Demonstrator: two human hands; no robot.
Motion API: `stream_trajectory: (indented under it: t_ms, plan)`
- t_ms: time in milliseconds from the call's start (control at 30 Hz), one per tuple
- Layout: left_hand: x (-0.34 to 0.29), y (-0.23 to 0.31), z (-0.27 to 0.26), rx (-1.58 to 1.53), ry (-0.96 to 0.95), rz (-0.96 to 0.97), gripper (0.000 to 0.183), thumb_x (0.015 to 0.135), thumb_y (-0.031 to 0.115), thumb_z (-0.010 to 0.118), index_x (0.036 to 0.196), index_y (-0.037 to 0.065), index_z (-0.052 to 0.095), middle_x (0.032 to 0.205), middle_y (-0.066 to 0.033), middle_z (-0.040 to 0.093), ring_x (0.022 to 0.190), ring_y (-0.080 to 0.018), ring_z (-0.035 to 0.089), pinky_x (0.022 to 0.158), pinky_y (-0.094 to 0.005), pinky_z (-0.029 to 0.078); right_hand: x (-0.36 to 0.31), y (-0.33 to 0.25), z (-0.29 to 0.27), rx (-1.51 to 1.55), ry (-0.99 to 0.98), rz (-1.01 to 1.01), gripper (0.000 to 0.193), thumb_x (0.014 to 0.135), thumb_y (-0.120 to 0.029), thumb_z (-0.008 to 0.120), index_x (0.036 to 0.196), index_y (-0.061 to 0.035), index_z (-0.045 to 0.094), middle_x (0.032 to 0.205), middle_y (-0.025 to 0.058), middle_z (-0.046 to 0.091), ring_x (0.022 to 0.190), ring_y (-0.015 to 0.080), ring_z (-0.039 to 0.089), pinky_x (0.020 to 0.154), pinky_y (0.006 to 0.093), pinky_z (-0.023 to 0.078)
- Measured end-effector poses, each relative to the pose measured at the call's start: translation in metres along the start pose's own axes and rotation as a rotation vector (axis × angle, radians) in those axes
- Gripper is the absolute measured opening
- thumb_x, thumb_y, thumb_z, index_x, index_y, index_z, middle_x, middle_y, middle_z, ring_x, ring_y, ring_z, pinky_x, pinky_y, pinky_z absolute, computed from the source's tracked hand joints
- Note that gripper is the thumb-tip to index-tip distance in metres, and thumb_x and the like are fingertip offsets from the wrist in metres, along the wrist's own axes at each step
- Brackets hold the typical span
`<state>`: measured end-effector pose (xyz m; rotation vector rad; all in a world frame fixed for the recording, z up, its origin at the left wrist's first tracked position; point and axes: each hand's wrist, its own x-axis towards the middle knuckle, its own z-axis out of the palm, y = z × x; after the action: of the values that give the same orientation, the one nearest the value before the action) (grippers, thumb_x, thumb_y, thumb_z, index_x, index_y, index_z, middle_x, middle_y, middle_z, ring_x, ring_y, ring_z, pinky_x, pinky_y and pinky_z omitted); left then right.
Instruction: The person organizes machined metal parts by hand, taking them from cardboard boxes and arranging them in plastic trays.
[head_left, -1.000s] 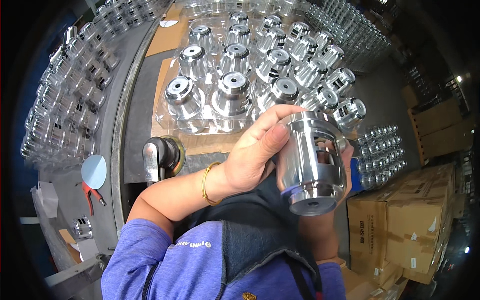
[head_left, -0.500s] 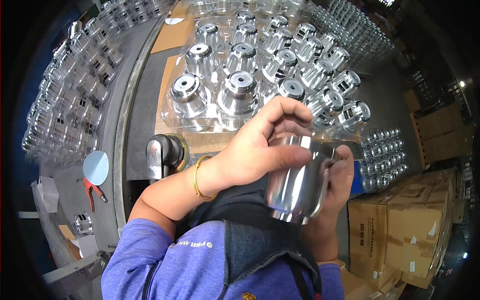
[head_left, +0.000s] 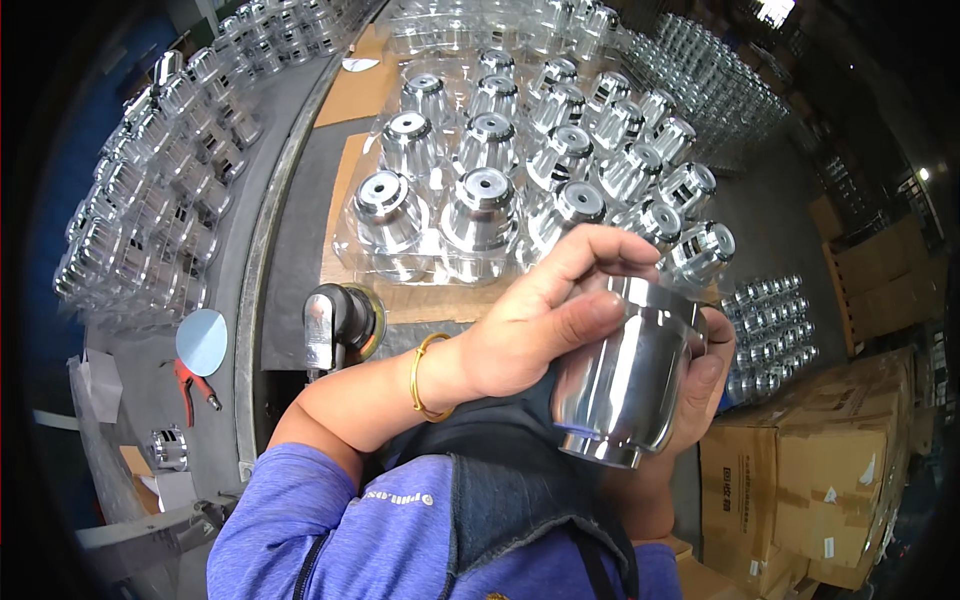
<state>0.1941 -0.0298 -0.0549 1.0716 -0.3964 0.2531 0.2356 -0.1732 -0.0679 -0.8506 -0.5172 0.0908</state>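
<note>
A shiny, polished metal cup-shaped part [head_left: 622,388] is held between both hands in front of my body, tilted, with its wide rim up and its narrower stepped end down. My left hand [head_left: 545,325] grips it near the rim, the thumb pressed on the side and the fingers curled behind it. From the right, my right hand [head_left: 708,380] wraps round it, its fingers partly hidden by the metal. Beyond the hands, several similar metal parts [head_left: 480,212] stand with their narrow ends up in a clear plastic tray [head_left: 415,272].
A hand-held disc sander [head_left: 335,325] lies left of my forearm. Farther left are stacked trays of metal parts [head_left: 150,200], a pale round disc [head_left: 202,342] and a red-handled tool [head_left: 187,385]. Cardboard boxes [head_left: 800,480] stand at the right, near more stacked parts [head_left: 770,335].
Both hands have shifted slightly to the right with the metal part. The part's rim now shows more fully past my left thumb. The whole view has moved a little.
</note>
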Motion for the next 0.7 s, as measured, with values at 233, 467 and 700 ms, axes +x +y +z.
stream_trajectory:
  t_ms: [233, 467, 700]
  plan:
    - [-0.003, -0.008, 0.016, -0.007, 0.07, -0.121, 0.06, 0.091, 0.025, 0.052, 0.138, 0.008, 0.018, 0.13, -0.0119, 0.035, 0.121, -0.0182, 0.036, 0.1, -0.0316, 0.031, -0.002, -0.005, -0.013, -0.526, 0.191, -0.08, 0.043, 0.092, -0.036, 0.048, 0.108, 0.0037, 0.048, 0.099, 0.0157, 0.057, 0.087, 0.0204, 0.058, 0.075, 0.0311, 0.048]
    - [-0.019, -0.014, 0.03, -0.31, -0.061, -0.198, 0.093, 0.075, 0.035, 0.073, 0.139, 0.011, 0.009, 0.128, -0.0108, 0.039, 0.121, -0.0215, 0.037, 0.101, -0.0326, 0.029, -0.003, -0.005, -0.02, -0.941, 0.152, -1.093, 0.034, 0.095, -0.029, 0.04, 0.105, 0.0028, 0.044, 0.084, 0.0136, 0.052, 0.076, 0.0225, 0.052, 0.069, 0.0365, 0.045]
    - [-0.024, 0.027, 0.022, -0.214, -0.028, -0.007, 0.081, 0.065, 0.01, 0.078, 0.128, 0.009, 0.028, 0.112, -0.0073, 0.049, 0.107, -0.0173, 0.048, 0.089, -0.0318, 0.042, 0.005, 0.002, -0.007, -0.833, -0.118, -1.253, 0.041, 0.091, -0.04, 0.042, 0.11, -0.0037, 0.042, 0.094, 0.0131, 0.05, 0.084, 0.0243, 0.05, 0.079, 0.0405, 0.044]
